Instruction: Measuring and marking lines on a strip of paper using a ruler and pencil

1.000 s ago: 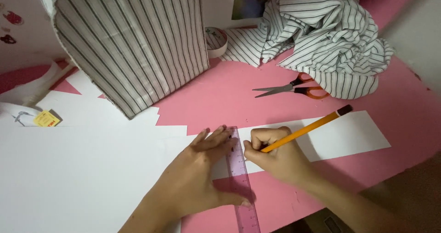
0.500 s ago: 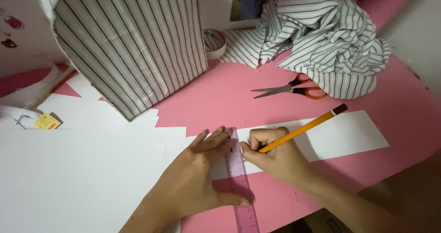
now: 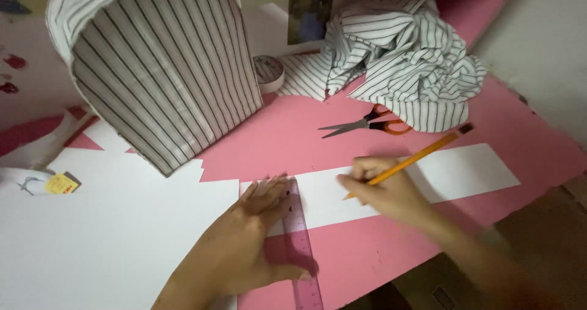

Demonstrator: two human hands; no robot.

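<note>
My left hand [image 3: 244, 239] lies flat, fingers spread, pressing on a clear purple ruler [image 3: 302, 267] that crosses a white paper strip [image 3: 471, 172] on the pink table [image 3: 287, 142]. My right hand [image 3: 388, 191] grips a yellow pencil [image 3: 422, 155] with its tip touching the strip, a short way right of the ruler. The pencil's dark end points up and to the right.
A striped, fabric-covered box shape [image 3: 162, 71] stands at the back left. Crumpled striped cloth [image 3: 403, 62] lies at the back right, with orange-handled scissors [image 3: 367, 125] in front of it and a tape roll [image 3: 269, 73] beside it. A large white sheet [image 3: 92, 236] covers the left.
My right hand with the pencil has moved right, away from the ruler's edge, along the strip. My left hand stays pressed on the ruler.
</note>
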